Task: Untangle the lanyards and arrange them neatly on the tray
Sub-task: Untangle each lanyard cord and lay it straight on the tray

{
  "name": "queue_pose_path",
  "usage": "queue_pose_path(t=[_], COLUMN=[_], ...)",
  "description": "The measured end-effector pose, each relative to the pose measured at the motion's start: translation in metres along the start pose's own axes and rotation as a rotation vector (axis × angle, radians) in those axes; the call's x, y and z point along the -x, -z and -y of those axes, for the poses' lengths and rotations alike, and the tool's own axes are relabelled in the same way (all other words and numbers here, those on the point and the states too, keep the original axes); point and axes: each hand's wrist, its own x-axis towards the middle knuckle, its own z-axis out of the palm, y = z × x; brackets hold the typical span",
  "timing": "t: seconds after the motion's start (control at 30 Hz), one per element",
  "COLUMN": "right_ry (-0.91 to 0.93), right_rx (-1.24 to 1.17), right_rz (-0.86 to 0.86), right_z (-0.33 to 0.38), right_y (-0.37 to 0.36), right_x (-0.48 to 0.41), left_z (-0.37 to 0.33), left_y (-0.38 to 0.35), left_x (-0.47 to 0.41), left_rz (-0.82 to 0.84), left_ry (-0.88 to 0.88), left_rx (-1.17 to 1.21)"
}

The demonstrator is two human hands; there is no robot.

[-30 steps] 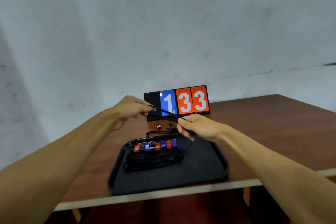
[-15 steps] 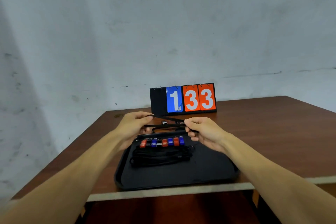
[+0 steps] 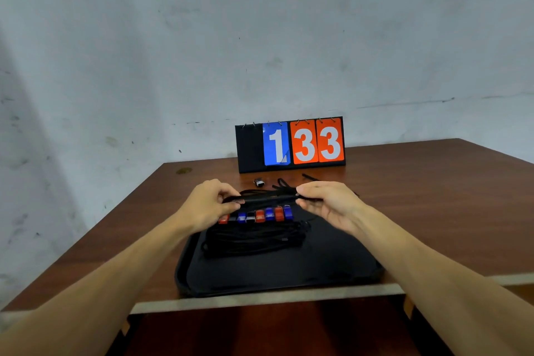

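Left hand and right hand each pinch one end of a folded black lanyard, stretched between them over the far edge of the tray. To lay it well, I judge, keep the strands taut and parallel and lower both ends together. Below the hands the tray holds a bundle of black cords, with red, blue and dark clips lined up just under the fingers. Beyond the fingertips, loose cord and a small clip lie on the table.
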Motion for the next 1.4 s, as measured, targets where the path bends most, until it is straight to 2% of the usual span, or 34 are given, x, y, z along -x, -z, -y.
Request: queue_pose_path(t=[0.13, 0.33, 0.4, 0.53, 0.6, 0.67, 0.73, 0.9, 1.07, 1.2, 1.4], right_ry=[-0.005, 0.038, 0.055, 0.07, 0.071, 0.066, 0.062, 0.047, 0.079, 0.203, 0.293], right_rx=[0.101, 0.222, 0.261, 0.272, 0.237, 0.2, 0.216, 0.309, 0.549, 0.804, 1.168], right_rz=[0.006, -0.008, -0.022, -0.052, -0.047, -0.025, 0.013, 0.037, 0.021, 0.035, 0.118], right_z=[0.002, 0.001, 0.001, -0.002, -0.004, -0.008, -0.01, -0.011, -0.024, -0.039, -0.052], right_y=[0.002, 0.003, 0.005, 0.013, 0.015, 0.014, 0.013, 0.001, -0.011, -0.011, -0.008], right_x=[0.003, 0.008, 0.011, 0.015, 0.016, 0.018, 0.021, 0.027, 0.034, 0.036, 0.029], left_z=[0.001, 0.002, 0.0, -0.009, -0.006, -0.001, 0.006, 0.021, 0.035, 0.044, 0.058], left_y=[0.005, 0.007, 0.007, 0.001, -0.001, -0.003, -0.006, -0.013, -0.009, -0.006, -0.022], left_x=[0.005, 0.011, 0.014, 0.025, 0.028, 0.033, 0.039, 0.049, 0.061, 0.073, 0.076], left_rz=[-0.019, -0.021, -0.042, -0.076, -0.046, -0.018, -0.013, 0.011, 0.023, -0.029, 0.029], left_ry=[-0.009, 0.061, 0.115, 0.264, 0.307, 0.33, 0.332, 0.281, 0.099, 0.049, 0.0], left_rx=[-0.052, 0.028, 0.204, 0.837, 1.033, 1.132, 1.086, 0.71, 0.168, 0.122, -0.023])
